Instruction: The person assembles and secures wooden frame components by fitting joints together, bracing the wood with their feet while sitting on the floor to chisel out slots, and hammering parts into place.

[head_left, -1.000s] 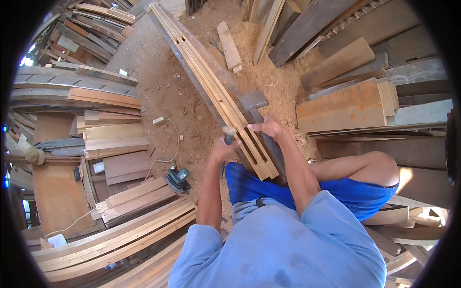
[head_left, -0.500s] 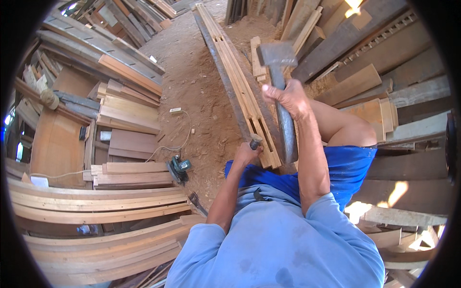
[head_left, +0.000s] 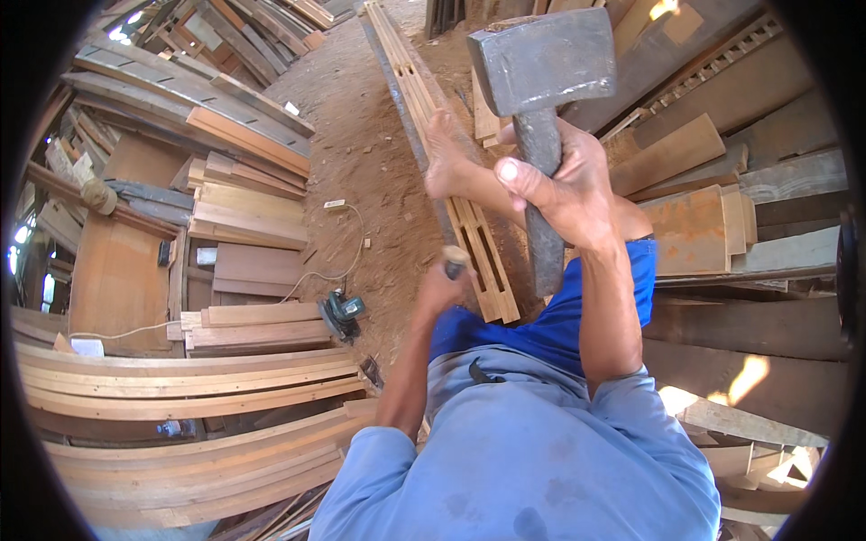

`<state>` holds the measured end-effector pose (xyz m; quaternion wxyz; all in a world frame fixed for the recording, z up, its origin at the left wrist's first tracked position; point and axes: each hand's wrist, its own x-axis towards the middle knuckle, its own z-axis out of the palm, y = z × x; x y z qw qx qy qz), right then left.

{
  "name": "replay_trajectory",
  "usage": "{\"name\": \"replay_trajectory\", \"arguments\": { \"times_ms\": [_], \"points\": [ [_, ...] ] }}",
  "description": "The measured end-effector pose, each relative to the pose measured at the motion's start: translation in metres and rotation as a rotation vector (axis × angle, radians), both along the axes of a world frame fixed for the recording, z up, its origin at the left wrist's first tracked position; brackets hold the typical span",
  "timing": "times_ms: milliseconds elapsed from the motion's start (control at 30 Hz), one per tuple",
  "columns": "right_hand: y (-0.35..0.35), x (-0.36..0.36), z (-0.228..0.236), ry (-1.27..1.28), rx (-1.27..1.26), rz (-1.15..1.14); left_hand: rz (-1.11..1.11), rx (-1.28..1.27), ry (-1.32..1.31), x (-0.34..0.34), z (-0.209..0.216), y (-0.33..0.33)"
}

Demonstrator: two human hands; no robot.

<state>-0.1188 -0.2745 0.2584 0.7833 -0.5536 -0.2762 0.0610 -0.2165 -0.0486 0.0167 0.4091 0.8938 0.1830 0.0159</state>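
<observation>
My right hand [head_left: 577, 185] is wrapped round the handle of a large dark mallet [head_left: 546, 63], raised with its head up. In my left hand [head_left: 442, 288] is a tool like a chisel [head_left: 456, 259], its round pale butt end facing up. The fist and the angle hide its blade. That hand is at the left side of a pair of long timber pieces [head_left: 496, 293] with slots cut into them. They rest on a darker beam running away from me. My bare foot [head_left: 442, 153] lies across the timber, beyond the slots nearest me.
A green corded power tool [head_left: 343, 313] sits on the dusty ground to the left, near a white socket strip [head_left: 335, 205] with a trailing cord. Stacked boards [head_left: 180, 383] fill the left side. More planks [head_left: 690, 225] lean and lie along the right.
The mallet has risen much closer to the camera. My left hand has shifted a little left with the chisel-like tool. My bare foot has come into view across the timber.
</observation>
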Motion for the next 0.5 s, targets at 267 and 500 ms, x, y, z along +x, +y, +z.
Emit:
{"name": "replay_trajectory", "arguments": {
  "times_ms": [267, 500],
  "points": [
    [-0.041, 0.008, -0.008, -0.207, -0.041, -0.324, -0.080, -0.588, -0.590, 0.096, 0.099, 0.027],
    [-0.053, 0.001, -0.008, -0.257, 0.102, -0.459, -0.167, -0.370, -0.567, 0.143, 0.086, -0.004]
  ]
}}
